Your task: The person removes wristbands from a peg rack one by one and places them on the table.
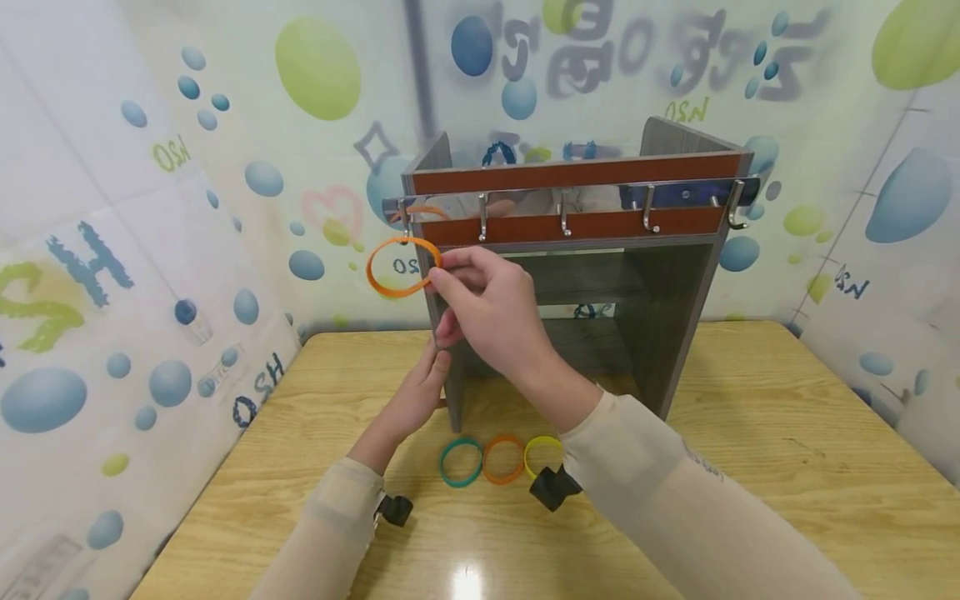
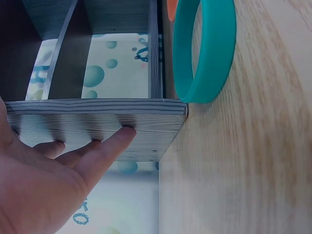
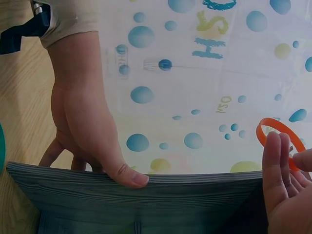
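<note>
My right hand (image 1: 491, 304) pinches an orange silicone wristband (image 1: 380, 287) between thumb and fingertips. The band's upper edge overlaps the tip of the leftmost metal hook (image 1: 405, 218) in the head view. My left hand (image 1: 420, 387) is lower down, at the left side panel of a grey wooden shelf unit (image 1: 693, 317). In the left wrist view its straight, spread fingers (image 2: 109, 148) press on the panel's outer face, while the thumb (image 3: 131, 176) lies over the front edge in the right wrist view.
A polished hook rail (image 1: 525, 204) runs across the shelf's reddish-brown front, with several hooks. A teal wristband (image 1: 442, 467), another orange wristband (image 1: 504, 481) and a yellow wristband (image 1: 543, 439) lie in a row on the wooden table (image 1: 787, 467). Patterned sheeting (image 1: 225, 167) surrounds the table.
</note>
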### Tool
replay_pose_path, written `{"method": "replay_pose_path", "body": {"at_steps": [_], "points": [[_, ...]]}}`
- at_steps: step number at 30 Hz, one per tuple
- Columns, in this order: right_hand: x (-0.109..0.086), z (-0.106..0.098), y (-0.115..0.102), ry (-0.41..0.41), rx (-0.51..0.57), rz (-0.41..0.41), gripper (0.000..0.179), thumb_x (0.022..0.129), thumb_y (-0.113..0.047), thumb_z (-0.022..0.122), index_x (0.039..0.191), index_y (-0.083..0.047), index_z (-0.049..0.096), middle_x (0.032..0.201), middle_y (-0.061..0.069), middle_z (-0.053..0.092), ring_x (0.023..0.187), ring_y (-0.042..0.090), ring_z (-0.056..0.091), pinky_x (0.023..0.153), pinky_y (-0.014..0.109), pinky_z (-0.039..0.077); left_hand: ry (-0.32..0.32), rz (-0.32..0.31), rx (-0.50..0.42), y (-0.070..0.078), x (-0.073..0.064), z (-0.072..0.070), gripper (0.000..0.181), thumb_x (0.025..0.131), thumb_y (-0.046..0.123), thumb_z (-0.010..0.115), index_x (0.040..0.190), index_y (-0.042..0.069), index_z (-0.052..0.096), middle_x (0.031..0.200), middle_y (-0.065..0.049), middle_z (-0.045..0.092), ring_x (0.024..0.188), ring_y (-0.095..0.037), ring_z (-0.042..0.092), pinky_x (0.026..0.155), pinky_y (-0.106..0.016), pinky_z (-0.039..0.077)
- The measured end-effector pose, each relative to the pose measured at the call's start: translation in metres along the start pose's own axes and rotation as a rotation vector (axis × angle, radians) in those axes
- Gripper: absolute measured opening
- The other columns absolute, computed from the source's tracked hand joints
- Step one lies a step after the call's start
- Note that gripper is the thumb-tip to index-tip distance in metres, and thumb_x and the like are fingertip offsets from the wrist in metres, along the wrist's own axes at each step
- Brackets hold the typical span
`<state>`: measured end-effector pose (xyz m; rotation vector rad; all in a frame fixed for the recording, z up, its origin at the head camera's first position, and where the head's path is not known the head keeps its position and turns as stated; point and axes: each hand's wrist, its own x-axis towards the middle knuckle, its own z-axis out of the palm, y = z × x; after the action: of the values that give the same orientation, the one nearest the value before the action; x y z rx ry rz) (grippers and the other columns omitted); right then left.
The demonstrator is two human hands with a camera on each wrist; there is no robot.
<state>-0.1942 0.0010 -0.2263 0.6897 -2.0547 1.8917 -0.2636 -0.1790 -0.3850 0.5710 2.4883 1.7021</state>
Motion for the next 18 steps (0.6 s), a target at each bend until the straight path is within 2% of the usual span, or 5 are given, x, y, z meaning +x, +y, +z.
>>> {"method": "replay_pose_path", "body": {"at_steps": [6, 11, 18], "points": [[-0.012, -0.011, 0.000, -0.030, 0.009, 0.022, 0.030, 0.106, -0.016, 0.069, 0.131, 0.000, 0.066, 0.112, 0.020, 0.079, 0.057, 0.019, 0.067, 0.064, 0.039, 0.067, -0.002, 0.024, 0.002, 0.000, 0.001, 0.000, 0.058, 0.114, 0.059, 0.023, 0.169, 0.051, 0.006, 0.177, -0.012, 0.024, 0.154, -0.049, 0.039, 0.102, -0.070, 0.056], [-0.024, -0.025, 0.004, -0.051, -0.006, 0.072, 0.029, 0.106, -0.016, 0.069, 0.130, -0.001, 0.067, 0.109, 0.017, 0.080, 0.058, 0.019, 0.068, 0.064, 0.039, 0.067, -0.002, 0.030, -0.003, 0.001, 0.000, 0.001, 0.057, 0.115, 0.056, 0.022, 0.169, 0.051, 0.006, 0.174, -0.016, 0.029, 0.151, -0.051, 0.044, 0.101, -0.071, 0.056], [-0.045, -0.057, 0.023, -0.068, -0.021, 0.190, 0.027, 0.106, -0.019, 0.070, 0.128, -0.004, 0.068, 0.110, 0.015, 0.079, 0.060, 0.018, 0.069, 0.064, 0.038, 0.067, -0.004, 0.040, 0.014, 0.001, -0.001, 0.002, 0.059, 0.115, 0.055, 0.021, 0.170, 0.047, 0.001, 0.179, -0.014, 0.016, 0.156, -0.053, 0.035, 0.101, -0.073, 0.055]]}}
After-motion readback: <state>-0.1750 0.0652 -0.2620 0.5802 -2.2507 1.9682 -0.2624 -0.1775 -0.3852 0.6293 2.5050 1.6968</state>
